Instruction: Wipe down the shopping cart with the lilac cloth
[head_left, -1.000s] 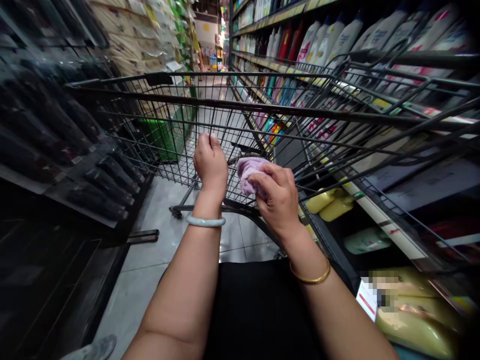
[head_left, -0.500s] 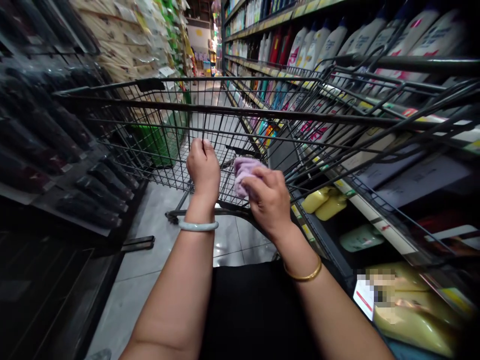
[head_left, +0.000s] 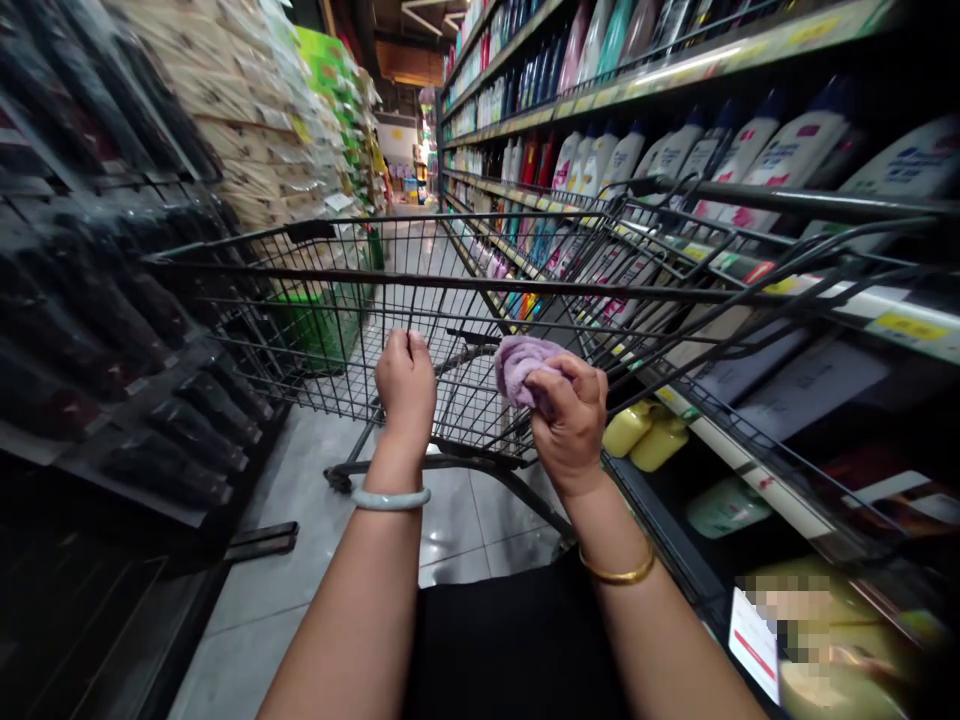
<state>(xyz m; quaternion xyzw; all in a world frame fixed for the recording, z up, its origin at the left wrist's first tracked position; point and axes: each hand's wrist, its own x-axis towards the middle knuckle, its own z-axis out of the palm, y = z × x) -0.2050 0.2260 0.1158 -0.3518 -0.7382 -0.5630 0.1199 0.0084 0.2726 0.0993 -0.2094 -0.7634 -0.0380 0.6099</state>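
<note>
A dark wire shopping cart [head_left: 480, 284] stands across the aisle in front of me. My left hand [head_left: 405, 380] is closed in a fist at the cart's near mesh side, its fingers around a thin upright wire just under the rails. A pale bangle circles that wrist. To its right, my right hand [head_left: 570, 420] grips a bunched lilac cloth [head_left: 521, 368], fingers pressed into it. The cloth is in front of the cart's mesh; whether it touches the wires I cannot tell. A gold bangle is on my right wrist.
Shelves of shampoo bottles [head_left: 757, 150] run along the right, with yellow bottles [head_left: 660, 440] lower down. Packaged goods [head_left: 172, 420] hang on the left beside stacked beige packs [head_left: 247, 110]. A green bin [head_left: 311, 325] shows behind the cart. Grey floor tiles [head_left: 262, 600] lie below.
The view has tilted up, so the cart and both hands appear lower. My right hand with the lilac cloth has moved right along the cart, away from my left hand, which keeps its place.
</note>
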